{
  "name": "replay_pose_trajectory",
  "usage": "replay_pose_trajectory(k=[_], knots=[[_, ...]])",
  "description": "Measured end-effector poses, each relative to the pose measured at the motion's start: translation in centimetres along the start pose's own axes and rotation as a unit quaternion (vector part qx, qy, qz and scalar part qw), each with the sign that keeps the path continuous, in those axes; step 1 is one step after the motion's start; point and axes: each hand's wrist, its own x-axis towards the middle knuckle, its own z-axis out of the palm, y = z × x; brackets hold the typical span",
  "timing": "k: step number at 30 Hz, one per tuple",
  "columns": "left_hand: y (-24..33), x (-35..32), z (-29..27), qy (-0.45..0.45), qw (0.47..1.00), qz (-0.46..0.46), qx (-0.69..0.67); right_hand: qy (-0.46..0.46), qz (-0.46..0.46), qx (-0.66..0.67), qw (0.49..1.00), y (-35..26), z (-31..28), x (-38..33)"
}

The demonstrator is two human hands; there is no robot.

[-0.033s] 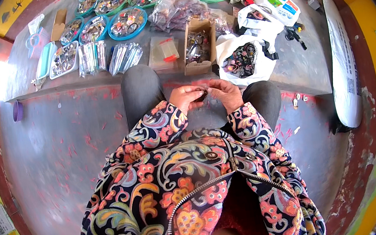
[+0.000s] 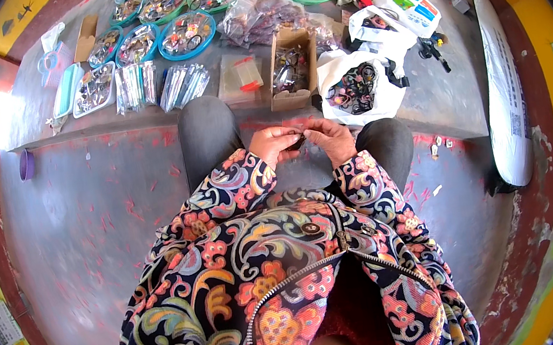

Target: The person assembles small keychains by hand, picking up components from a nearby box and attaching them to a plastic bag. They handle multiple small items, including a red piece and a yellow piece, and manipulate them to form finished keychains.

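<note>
Left grip (image 2: 272,146) and right grip (image 2: 332,138) pinched together on small dark item (image 2: 298,143) over lap, cardboard box (image 2: 291,66) beyond knees.

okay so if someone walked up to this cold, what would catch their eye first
Probably the bright flowered jacket filling the lower middle, with the left hand and right hand meeting over a small dark piece above the knees. Beyond them, a row of blue and green round trays of small shiny items runs along the top, beside an open cardboard box and a white bag.
</note>
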Motion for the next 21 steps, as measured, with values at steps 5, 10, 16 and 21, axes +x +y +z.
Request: replay_pose_trajectory(k=[5,10,16,21], knots=[[-0.2,0.0,0.3,-0.012,1.0,-0.009,0.002,0.042,0.027,-0.006,0.999,-0.3,0.5,-0.4],[0.6,-0.4,0.6,0.006,1.0,-0.019,-0.014,0.049,0.06,0.031,0.997,-0.3,0.1,-0.4],[0.3,-0.1,0.7,0.027,0.998,0.018,-0.05,0.06,0.051,0.054,0.995,-1.0,0.9,-0.7],[-0.4,0.7,0.2,-0.002,0.996,0.019,-0.088,0.08,0.007,0.038,0.996,-0.4,0.9,-0.6]])
